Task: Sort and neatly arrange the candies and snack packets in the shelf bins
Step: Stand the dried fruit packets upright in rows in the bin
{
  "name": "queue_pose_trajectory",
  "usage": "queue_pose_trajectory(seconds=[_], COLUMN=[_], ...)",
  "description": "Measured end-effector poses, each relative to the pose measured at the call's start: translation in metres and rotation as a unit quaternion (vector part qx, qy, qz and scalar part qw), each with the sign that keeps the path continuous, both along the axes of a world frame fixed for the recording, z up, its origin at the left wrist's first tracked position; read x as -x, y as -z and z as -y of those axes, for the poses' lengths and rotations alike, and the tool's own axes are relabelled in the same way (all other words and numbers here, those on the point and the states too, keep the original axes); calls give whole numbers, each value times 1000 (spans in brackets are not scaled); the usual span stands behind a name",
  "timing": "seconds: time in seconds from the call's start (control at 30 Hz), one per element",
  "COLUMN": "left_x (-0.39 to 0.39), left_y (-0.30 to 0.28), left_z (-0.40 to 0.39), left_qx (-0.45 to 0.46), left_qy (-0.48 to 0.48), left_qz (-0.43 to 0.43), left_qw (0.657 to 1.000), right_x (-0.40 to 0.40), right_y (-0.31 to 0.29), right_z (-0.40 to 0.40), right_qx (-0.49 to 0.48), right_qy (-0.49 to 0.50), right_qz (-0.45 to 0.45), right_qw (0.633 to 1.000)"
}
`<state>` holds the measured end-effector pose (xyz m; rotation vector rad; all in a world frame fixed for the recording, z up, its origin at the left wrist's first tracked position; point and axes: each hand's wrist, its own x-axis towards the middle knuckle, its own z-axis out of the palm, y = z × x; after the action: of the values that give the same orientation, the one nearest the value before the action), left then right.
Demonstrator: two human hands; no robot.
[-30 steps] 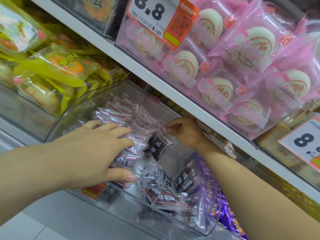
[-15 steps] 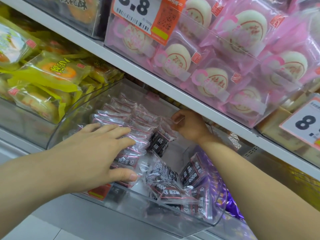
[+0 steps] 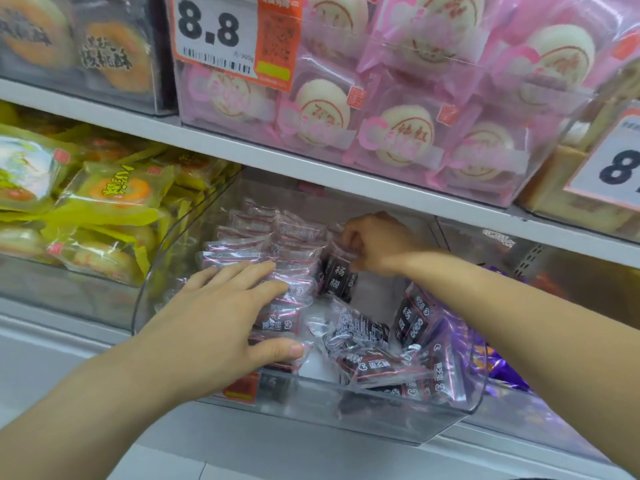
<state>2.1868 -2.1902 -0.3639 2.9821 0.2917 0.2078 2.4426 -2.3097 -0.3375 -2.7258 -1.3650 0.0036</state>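
Head view: both hands inside a clear curved-front plastic bin on the lower shelf.
Left hand, fingers straight and spread, presses flat on rows of small clear-and-black plum candy packets stacked along the bin's left side. Right hand, fingers curled, pinches the top of one upright black candy packet near the bin's back edge. Loose packets lie jumbled toward the bin's front right corner. Pink-wrapped round cakes sit in the bin above; yellow-wrapped pastries fill the bin to the left.
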Motion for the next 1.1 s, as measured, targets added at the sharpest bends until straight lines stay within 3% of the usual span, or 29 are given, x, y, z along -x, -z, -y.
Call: queue_pose_trajectory(seconds=[0.2,0.4,0.67,0.73,0.83,0.9,1.1], left_x=[-1,-2,0,1,-1,-2,0], left_y=[-5,-4,-6,-7,-9,-11,-13], left_z=[1,1,2,2,3,3,4], left_qx=[-12,-24,-6,-6,-9,-14,4], left_qy=[0,-1,-4,-6,-5,-4,-12], left_qz=[-23,-29,-26,-30,-40,-44,-43], left_qw=[1000,999,1000,1000,999,999,999], right_x=[1,-3,12,21,34,35,35], right_y=[-6,2,-18,-23,-12,1,1], right_z=[-4,-6,9,20,35,38,36], right_qx=[-59,-52,-43,-36,134,214,154], right_qy=[-6,-12,18,13,-37,-35,-57], right_qz=[-34,-25,42,-18,-136,-136,-167], right_qw=[998,998,998,999,981,967,972])
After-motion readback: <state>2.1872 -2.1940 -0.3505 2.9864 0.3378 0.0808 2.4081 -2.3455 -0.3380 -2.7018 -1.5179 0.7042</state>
